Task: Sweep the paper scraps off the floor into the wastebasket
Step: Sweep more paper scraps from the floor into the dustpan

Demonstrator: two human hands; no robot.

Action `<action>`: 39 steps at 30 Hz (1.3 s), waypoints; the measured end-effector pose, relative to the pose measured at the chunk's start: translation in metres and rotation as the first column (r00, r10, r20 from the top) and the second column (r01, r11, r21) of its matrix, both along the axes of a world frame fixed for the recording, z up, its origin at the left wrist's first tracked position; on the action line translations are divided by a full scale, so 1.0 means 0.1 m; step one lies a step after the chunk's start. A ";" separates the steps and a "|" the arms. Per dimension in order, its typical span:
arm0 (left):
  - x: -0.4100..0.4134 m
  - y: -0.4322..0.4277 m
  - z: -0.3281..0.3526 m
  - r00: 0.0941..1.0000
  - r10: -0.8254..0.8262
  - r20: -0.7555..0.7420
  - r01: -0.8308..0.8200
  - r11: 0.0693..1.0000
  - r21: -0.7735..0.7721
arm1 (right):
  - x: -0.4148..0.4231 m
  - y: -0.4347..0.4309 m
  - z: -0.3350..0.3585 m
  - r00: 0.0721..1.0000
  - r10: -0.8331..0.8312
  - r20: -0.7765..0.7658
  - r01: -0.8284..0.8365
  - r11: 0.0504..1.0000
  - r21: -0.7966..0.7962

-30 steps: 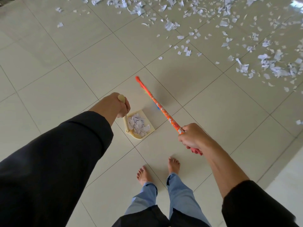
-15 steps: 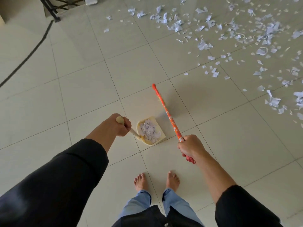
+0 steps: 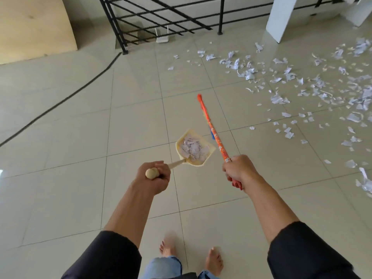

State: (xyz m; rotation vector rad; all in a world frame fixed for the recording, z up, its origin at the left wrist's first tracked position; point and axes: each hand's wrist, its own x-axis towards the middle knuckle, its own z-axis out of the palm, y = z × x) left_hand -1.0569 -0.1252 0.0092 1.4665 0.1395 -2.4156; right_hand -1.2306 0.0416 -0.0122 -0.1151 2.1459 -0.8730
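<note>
Holding: left hand [image 3: 154, 175] curls round the cream handle of a dustpan [image 3: 194, 147].
Dustpan: just ahead of the left hand, filled with paper scraps.
Right hand [image 3: 237, 170]: fist wrapped round an orange broom handle [image 3: 213, 131], which slants forward beside the dustpan.
Loose scraps [image 3: 302, 85]: scattered on the tiled floor [image 3: 80, 137], ahead and right of the right hand.
Railing [image 3: 161, 21]: far ahead of both hands.

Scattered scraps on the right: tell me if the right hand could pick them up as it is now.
Probably not. The right hand is wrapped around the orange broom handle, so it has no free grip, and the scattered scraps lie on the floor well ahead and to the right.
</note>
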 end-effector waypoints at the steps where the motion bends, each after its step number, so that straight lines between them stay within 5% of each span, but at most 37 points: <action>1: 0.05 -0.07 0.08 0.998 0.050 -0.029 -0.049 0.998 0.031 | 0.00 -0.11 0.07 1.000 0.007 -0.017 -0.007 1.000 -0.017; 13: 1.12 -1.40 0.88 0.950 0.283 -0.129 -0.296 0.950 -0.098 | 0.75 -2.17 0.71 0.974 0.181 -0.138 -0.199 0.971 -0.131; 21: 2.30 -2.38 1.17 0.898 0.427 -0.107 -0.440 0.881 -0.174 | 1.83 -3.50 0.91 0.947 0.310 -0.086 -0.321 0.924 -0.206; 31: 4.03 -2.92 1.27 0.694 0.691 -0.202 -0.720 0.670 -0.182 | 3.59 -4.74 1.03 0.812 0.579 -0.075 -0.575 0.771 -0.275; 39: 5.16 -2.82 1.24 0.471 0.855 -0.218 -0.880 0.437 -0.188 | 4.87 -5.28 0.99 0.600 0.799 -0.049 -0.771 0.560 -0.302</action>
